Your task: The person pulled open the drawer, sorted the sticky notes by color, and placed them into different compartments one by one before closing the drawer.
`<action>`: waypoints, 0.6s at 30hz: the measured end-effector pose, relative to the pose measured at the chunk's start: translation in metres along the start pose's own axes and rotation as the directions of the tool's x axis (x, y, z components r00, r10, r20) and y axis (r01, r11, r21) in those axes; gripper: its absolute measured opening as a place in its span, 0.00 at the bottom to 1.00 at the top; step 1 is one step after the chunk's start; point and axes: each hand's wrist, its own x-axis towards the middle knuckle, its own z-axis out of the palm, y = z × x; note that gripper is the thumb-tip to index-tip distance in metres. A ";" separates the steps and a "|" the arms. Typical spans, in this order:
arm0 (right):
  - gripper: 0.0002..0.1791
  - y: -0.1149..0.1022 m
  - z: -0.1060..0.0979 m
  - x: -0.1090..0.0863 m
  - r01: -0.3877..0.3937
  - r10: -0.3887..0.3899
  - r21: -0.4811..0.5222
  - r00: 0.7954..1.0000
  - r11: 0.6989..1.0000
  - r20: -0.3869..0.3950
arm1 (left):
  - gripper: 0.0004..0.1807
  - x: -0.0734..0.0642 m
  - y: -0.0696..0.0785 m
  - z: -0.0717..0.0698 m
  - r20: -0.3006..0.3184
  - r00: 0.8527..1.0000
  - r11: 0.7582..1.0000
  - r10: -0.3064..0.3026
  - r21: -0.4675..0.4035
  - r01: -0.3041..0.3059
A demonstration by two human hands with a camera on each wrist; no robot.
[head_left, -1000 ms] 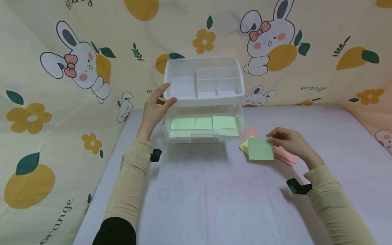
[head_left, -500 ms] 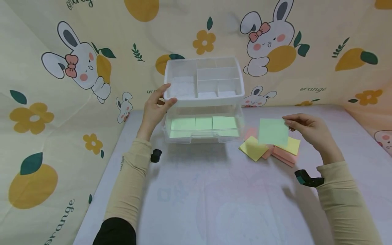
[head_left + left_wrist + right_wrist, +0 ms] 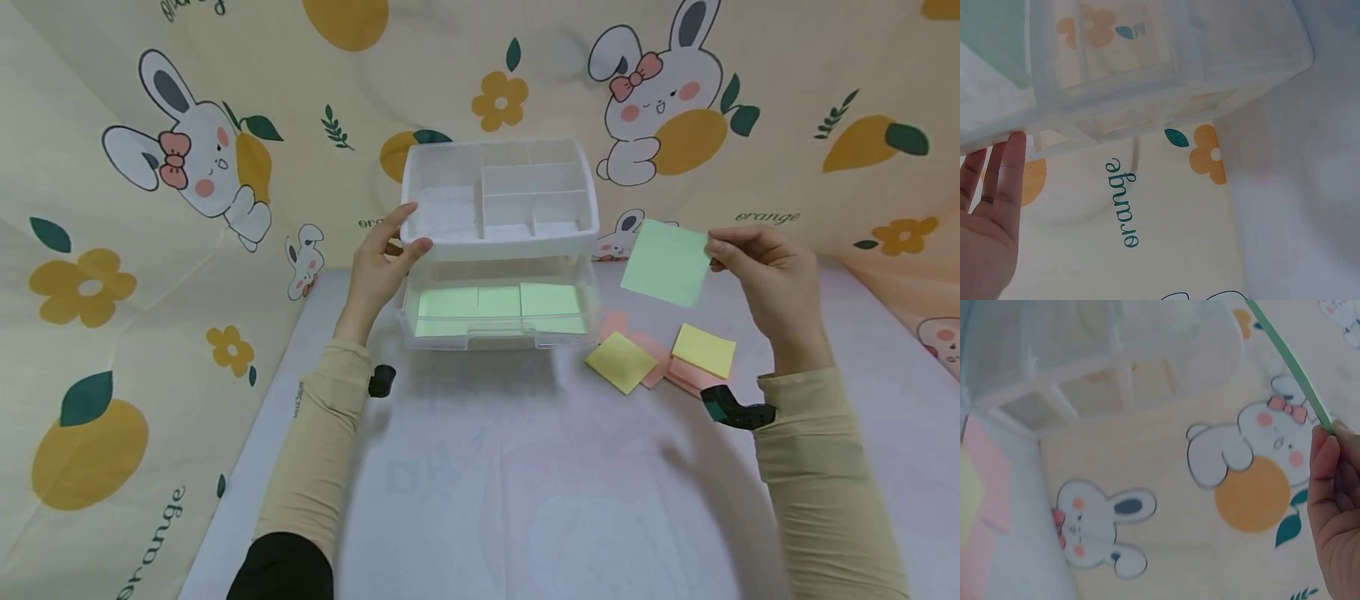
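Note:
A white desktop storage box (image 3: 501, 247) has a divided top tray and a clear drawer (image 3: 435, 343) pulled out below it. Green sticky notes (image 3: 551, 307) lie side by side inside that drawer. My left hand (image 3: 378, 273) holds the top tray's left front corner, thumb at the front rim; the left wrist view has its fingertips (image 3: 1016, 142) against the box's edge. Raised above the table on the right, a square green sticky note (image 3: 665, 262) is pinched by one edge between the thumb and fingers of my right hand (image 3: 776, 287). The right wrist view catches this note nearly edge-on.
Right of the box lie yellow sticky notes (image 3: 621, 363) and pink sticky notes (image 3: 651, 354), loosely overlapping on the white table (image 3: 480, 467). A rabbit-and-orange patterned cloth (image 3: 315, 75) hangs close behind the box and down the left side.
My right hand has lifted the green sticky note from the pile, up and away from me, and tilted it; the yellow and pink notes beneath are uncovered. My left hand has stayed put.

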 end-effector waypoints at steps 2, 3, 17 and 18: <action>0.12 -0.002 0.007 0.003 0.002 -0.002 0.038 1.000 0.999 0.008 | 0.37 0.000 0.000 0.000 -0.002 1.000 1.000 0.002 0.000 -0.002; 0.12 -0.003 0.011 0.004 0.000 -0.001 0.049 1.000 0.999 0.020 | 0.37 0.000 0.000 0.000 -0.004 1.000 1.000 0.004 0.000 -0.004; 0.09 -0.012 0.073 0.024 -0.021 0.010 0.039 0.964 0.999 0.265 | 0.36 0.001 -0.002 0.002 -0.008 1.000 1.000 0.002 -0.001 -0.002; 0.09 -0.012 0.078 0.024 -0.018 0.018 -0.003 0.963 1.000 0.271 | 0.36 0.001 -0.002 0.002 -0.008 1.000 1.000 0.002 -0.002 -0.002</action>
